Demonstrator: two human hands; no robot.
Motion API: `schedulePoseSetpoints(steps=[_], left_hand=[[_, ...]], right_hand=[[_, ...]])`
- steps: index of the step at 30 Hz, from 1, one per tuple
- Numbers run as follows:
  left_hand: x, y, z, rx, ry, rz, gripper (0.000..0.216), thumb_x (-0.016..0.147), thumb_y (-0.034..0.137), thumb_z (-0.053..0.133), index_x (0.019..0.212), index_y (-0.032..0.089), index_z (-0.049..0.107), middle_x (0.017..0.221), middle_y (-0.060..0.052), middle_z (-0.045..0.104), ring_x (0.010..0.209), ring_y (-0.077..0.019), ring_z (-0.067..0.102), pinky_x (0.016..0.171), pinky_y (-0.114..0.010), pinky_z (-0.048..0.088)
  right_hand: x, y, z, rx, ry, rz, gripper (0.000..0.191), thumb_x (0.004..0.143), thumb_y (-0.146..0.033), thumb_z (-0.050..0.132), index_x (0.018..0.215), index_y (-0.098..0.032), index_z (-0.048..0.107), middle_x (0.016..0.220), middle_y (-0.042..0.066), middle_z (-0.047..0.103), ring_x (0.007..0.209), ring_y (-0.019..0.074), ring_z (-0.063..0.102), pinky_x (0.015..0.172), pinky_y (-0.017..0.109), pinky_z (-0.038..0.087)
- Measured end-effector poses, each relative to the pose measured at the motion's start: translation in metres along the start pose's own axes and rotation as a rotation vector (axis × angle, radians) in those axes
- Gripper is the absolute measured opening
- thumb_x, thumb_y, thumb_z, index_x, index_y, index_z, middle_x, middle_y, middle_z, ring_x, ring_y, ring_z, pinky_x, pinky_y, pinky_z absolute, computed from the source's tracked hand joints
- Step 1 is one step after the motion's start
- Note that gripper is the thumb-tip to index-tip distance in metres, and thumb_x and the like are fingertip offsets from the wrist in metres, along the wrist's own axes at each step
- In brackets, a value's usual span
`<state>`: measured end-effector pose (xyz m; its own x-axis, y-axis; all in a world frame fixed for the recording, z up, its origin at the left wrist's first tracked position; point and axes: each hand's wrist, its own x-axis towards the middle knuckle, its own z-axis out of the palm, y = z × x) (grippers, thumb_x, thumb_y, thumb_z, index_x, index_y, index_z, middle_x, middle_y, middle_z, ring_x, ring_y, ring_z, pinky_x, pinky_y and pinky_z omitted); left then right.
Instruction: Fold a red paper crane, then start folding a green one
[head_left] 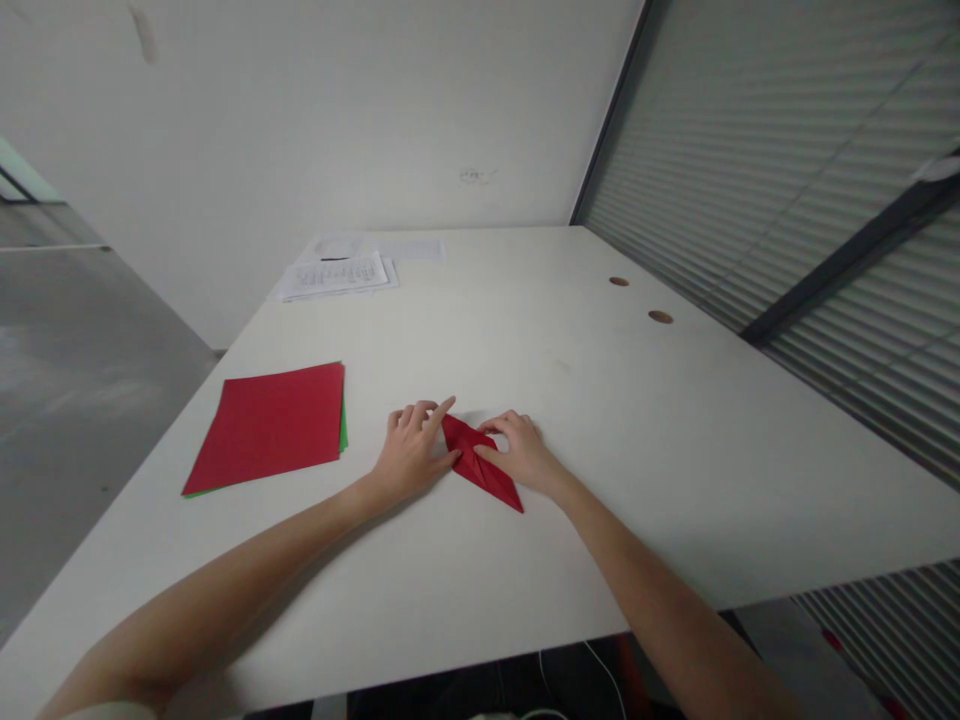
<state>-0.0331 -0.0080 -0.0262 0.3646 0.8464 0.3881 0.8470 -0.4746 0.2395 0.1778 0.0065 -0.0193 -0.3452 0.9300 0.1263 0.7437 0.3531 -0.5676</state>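
Note:
A folded piece of red paper (480,458), shaped like a slanted diamond with creases, lies on the white table between my hands. My left hand (409,450) steadies its left end, thumb on the edge and index finger stretched along the upper left corner; the other fingers are curled. On the paper's right side my right hand (521,452) pinches it, thumb pressed on the middle and index finger at the far edge. The lower right tip points toward me, outside both hands. My right fingers hide part of the right edge.
To the left lies a stack of square paper, a red sheet (274,425) on top and green sheets (343,425) showing beneath. Printed papers (337,275) with a dark pen (334,259) lie at the back left. Two round holes (660,317) are in the white table (510,330) near the blinds (780,150).

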Motion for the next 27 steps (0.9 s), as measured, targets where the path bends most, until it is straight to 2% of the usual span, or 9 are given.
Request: schedulePoseSetpoints(steps=[8, 11, 14, 16, 18, 20, 21, 23, 27], left_hand=[[-0.001, -0.001, 0.0, -0.003, 0.016, -0.017, 0.077, 0.08, 0.041, 0.068, 0.143, 0.023, 0.029, 0.116, -0.013, 0.053, 0.103, -0.0288, 0.053, 0.088, -0.044, 0.039], [-0.002, -0.002, 0.002, -0.021, 0.021, -0.025, 0.079, 0.08, 0.045, 0.067, 0.145, 0.024, 0.026, 0.118, -0.013, 0.051, 0.104, -0.0292, 0.052, 0.089, -0.045, 0.039], [-0.001, -0.002, 0.005, -0.078, 0.037, -0.038, 0.088, 0.078, 0.048, 0.068, 0.147, 0.024, 0.019, 0.123, -0.015, 0.048, 0.111, -0.0304, 0.049, 0.092, -0.046, 0.038], [0.001, -0.001, 0.001, -0.109, 0.05, -0.066, 0.094, 0.076, 0.05, 0.069, 0.148, 0.022, 0.016, 0.126, -0.017, 0.046, 0.116, -0.0313, 0.047, 0.094, -0.046, 0.038], [0.003, 0.001, -0.009, -0.101, 0.038, -0.109, 0.09, 0.074, 0.054, 0.069, 0.145, 0.019, 0.026, 0.125, -0.018, 0.048, 0.114, -0.0309, 0.049, 0.093, -0.046, 0.038], [0.006, 0.003, -0.022, -0.055, -0.078, -0.136, 0.067, 0.074, 0.058, 0.067, 0.126, 0.02, 0.051, 0.113, -0.013, 0.057, 0.103, -0.0281, 0.055, 0.087, -0.041, 0.041], [0.006, 0.005, -0.029, -0.033, -0.205, -0.139, 0.051, 0.075, 0.06, 0.064, 0.107, 0.02, 0.061, 0.1, -0.009, 0.062, 0.093, -0.0252, 0.058, 0.082, -0.037, 0.042], [0.008, 0.01, -0.037, -0.014, -0.457, -0.187, 0.045, 0.08, 0.063, 0.055, 0.075, 0.019, 0.064, 0.078, -0.004, 0.064, 0.073, -0.0194, 0.06, 0.07, -0.03, 0.042], [0.013, 0.021, -0.036, 0.081, -0.526, -0.203, 0.049, 0.082, 0.063, 0.05, 0.07, 0.017, 0.063, 0.076, -0.008, 0.066, 0.069, -0.0219, 0.061, 0.06, -0.029, 0.038]], right_hand=[[0.003, 0.004, 0.0, 0.179, 0.032, -0.039, 0.011, 0.08, -0.022, 0.065, 0.09, -0.019, 0.064, 0.095, 0.005, 0.065, 0.093, 0.0187, 0.06, 0.092, 0.04, 0.041], [0.004, 0.001, 0.001, 0.375, -0.028, -0.035, 0.016, 0.076, -0.018, 0.065, 0.091, -0.019, 0.061, 0.098, 0.004, 0.064, 0.088, 0.0165, 0.061, 0.083, 0.034, 0.047], [0.005, -0.001, 0.003, 0.569, -0.097, 0.035, 0.028, 0.075, -0.015, 0.062, 0.102, -0.018, 0.058, 0.095, 0.004, 0.064, 0.075, 0.0139, 0.061, 0.07, 0.03, 0.049], [0.005, -0.002, 0.003, 0.574, -0.064, 0.053, 0.034, 0.076, -0.015, 0.061, 0.11, -0.017, 0.058, 0.091, 0.004, 0.063, 0.071, 0.0132, 0.06, 0.067, 0.029, 0.049], [0.005, -0.001, 0.001, 0.457, 0.032, 0.03, 0.029, 0.076, -0.018, 0.064, 0.106, -0.017, 0.062, 0.092, 0.005, 0.062, 0.075, 0.0144, 0.059, 0.072, 0.03, 0.049], [0.003, 0.0, -0.003, 0.281, 0.086, 0.012, 0.013, 0.078, -0.022, 0.066, 0.089, -0.017, 0.067, 0.089, 0.006, 0.062, 0.082, 0.0165, 0.059, 0.079, 0.033, 0.047], [0.002, -0.001, -0.005, 0.198, 0.078, 0.015, 0.008, 0.078, -0.025, 0.067, 0.082, -0.018, 0.068, 0.087, 0.006, 0.061, 0.083, 0.0177, 0.058, 0.082, 0.034, 0.045], [-0.001, -0.002, -0.008, 0.066, 0.018, 0.037, 0.013, 0.079, -0.03, 0.068, 0.072, -0.019, 0.069, 0.085, 0.006, 0.061, 0.085, 0.0198, 0.056, 0.086, 0.038, 0.042], [-0.006, -0.008, -0.01, 0.0, -0.07, 0.054, 0.013, 0.074, -0.032, 0.073, 0.071, -0.02, 0.07, 0.093, 0.007, 0.061, 0.093, 0.0232, 0.053, 0.091, 0.043, 0.038]])
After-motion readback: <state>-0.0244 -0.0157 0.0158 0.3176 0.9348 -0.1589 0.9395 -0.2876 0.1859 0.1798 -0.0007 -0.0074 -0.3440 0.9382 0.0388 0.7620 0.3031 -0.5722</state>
